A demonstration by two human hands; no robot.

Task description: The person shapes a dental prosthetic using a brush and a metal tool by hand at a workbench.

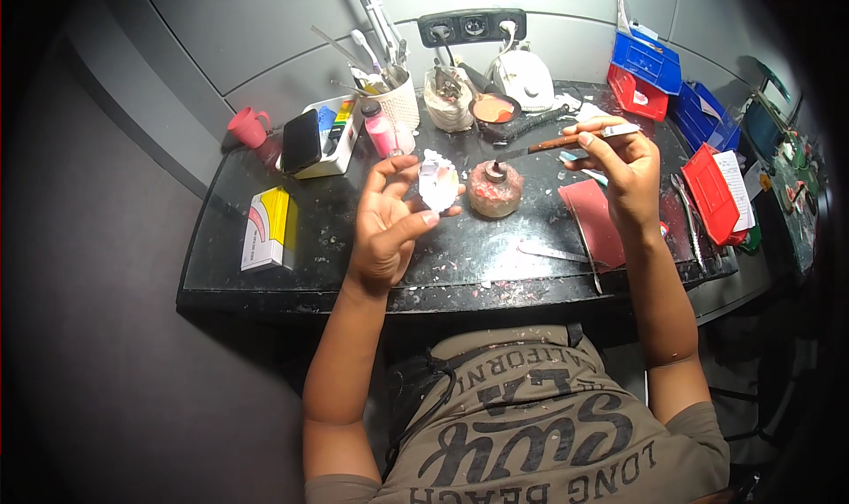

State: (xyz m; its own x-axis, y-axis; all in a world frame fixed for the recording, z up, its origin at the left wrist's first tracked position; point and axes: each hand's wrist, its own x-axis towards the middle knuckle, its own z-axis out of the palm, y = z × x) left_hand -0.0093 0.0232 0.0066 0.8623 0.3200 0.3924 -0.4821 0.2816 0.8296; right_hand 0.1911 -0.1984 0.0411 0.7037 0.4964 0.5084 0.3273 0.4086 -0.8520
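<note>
My left hand (386,234) holds a white plaster dental model (437,184) between thumb and fingers, raised over the front of the bench. Some pinkish material shows on the model's face. In my right hand (632,172) is a wax knife (566,141) with a brown handle, gripped like a pen. Its dark tip points left, just above and to the right of the spirit burner (495,194). This squat burner is smeared with red wax and has a dark wick holder; I cannot make out a flame.
A pink wax sheet (591,217) and a metal instrument (553,253) lie before my right arm. Behind stand a pink bottle (378,134), a tool holder (398,106) and a dish of orange-pink wax (493,109). A yellow-and-white box (265,230) is left; red bins (707,194) are right.
</note>
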